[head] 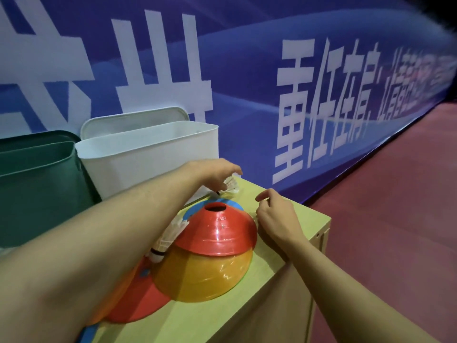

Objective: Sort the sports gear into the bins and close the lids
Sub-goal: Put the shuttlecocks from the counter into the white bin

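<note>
On the pale wooden box top (277, 253) lie several disc cones: a red cone (217, 231) sits on a yellow cone (205, 276), with a blue cone (190, 211) edge behind and another red cone (138, 300) under my left forearm. My left hand (215, 174) reaches over them and pinches a white shuttlecock (231, 186) at the box's far edge. A second shuttlecock (170, 236) lies between my forearm and the red cone. My right hand (274, 216) hovers by the red cone with loosely curled fingers, holding nothing. A white bin (148, 154) and a green bin (37, 184) stand open at the left.
Both bins have their lids tipped up against a blue banner wall (247, 70) with large white characters. The white bin's lid (133, 120) stands behind it. Red floor (395, 219) stretches to the right of the wooden box.
</note>
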Demonstrator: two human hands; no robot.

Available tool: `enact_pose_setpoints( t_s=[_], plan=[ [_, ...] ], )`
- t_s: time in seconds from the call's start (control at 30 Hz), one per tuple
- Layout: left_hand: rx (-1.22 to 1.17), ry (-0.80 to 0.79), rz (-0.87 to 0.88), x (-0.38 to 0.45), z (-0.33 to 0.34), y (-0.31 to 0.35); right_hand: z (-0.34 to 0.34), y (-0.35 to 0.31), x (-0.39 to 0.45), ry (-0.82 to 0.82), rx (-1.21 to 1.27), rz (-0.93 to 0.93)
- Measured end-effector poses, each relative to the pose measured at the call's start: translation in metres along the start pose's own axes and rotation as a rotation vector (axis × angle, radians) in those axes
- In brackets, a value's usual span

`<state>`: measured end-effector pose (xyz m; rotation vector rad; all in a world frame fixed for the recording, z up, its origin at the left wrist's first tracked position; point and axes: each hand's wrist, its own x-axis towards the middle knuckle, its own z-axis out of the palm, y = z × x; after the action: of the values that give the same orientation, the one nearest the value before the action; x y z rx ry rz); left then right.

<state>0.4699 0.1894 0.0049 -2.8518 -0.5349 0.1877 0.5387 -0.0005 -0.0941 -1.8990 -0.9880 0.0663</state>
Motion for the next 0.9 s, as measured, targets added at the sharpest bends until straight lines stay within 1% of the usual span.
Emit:
enact_pose_setpoints(
  t_s=[0.07, 0.13, 0.27, 0.3, 0.37, 0.47, 0.57, 0.6, 0.63, 0.7, 0.73, 0.77, 0.8, 0.83, 0.87, 0.9],
  plan=[
    [0.028, 0.078, 0.026, -0.005, 0.0, 0.0, -0.001, 0.0, -0.001, -0.012, -0.014, -0.004],
    [-0.01, 0.241, 0.031, -0.018, -0.017, -0.003, -0.001, -0.001, -0.001, -0.029, -0.043, -0.012],
    [-0.151, 0.622, 0.05, -0.062, -0.08, -0.019, -0.001, -0.003, 0.0, -0.044, -0.055, 0.009],
    [-0.158, 0.687, 0.031, -0.073, -0.094, -0.027, -0.001, -0.003, -0.001, -0.046, -0.057, 0.011],
    [-0.133, 0.732, -0.032, -0.096, -0.117, -0.045, -0.002, -0.005, -0.002, -0.048, -0.06, 0.017],
    [-0.094, 0.73, -0.124, -0.123, -0.132, -0.073, -0.002, -0.007, -0.003, -0.05, -0.071, 0.029],
    [-0.082, 0.74, -0.231, -0.139, -0.129, -0.096, -0.002, -0.009, -0.003, -0.055, -0.076, 0.034],
    [-0.084, 0.718, -0.279, -0.143, -0.125, -0.103, -0.003, -0.009, -0.003, -0.056, -0.075, 0.036],
    [-0.086, 0.658, -0.324, -0.147, -0.121, -0.107, -0.003, -0.01, -0.003, -0.058, -0.075, 0.04],
    [-0.028, 0.48, -0.387, -0.149, -0.111, -0.109, -0.004, -0.011, -0.004, -0.058, -0.078, 0.045],
    [0.024, 0.44, -0.383, -0.149, -0.106, -0.106, -0.004, -0.011, -0.005, -0.057, -0.079, 0.042],
    [0.057, 0.454, -0.351, -0.149, -0.103, -0.097, -0.004, -0.011, -0.005, -0.053, -0.077, 0.037],
    [0.051, 0.501, -0.279, -0.149, -0.099, -0.086, -0.005, -0.011, -0.004, -0.049, -0.074, 0.033],
    [-0.002, 0.513, -0.177, -0.149, -0.093, -0.072, -0.005, -0.01, -0.004, -0.05, -0.073, 0.033],
    [-0.081, 0.452, -0.065, -0.15, -0.087, -0.055, -0.005, -0.01, -0.004, -0.051, -0.073, 0.034],
    [-0.156, 0.313, 0.024, -0.154, -0.081, -0.039, -0.005, -0.01, -0.004, -0.05, -0.075, 0.034]
  ],
)
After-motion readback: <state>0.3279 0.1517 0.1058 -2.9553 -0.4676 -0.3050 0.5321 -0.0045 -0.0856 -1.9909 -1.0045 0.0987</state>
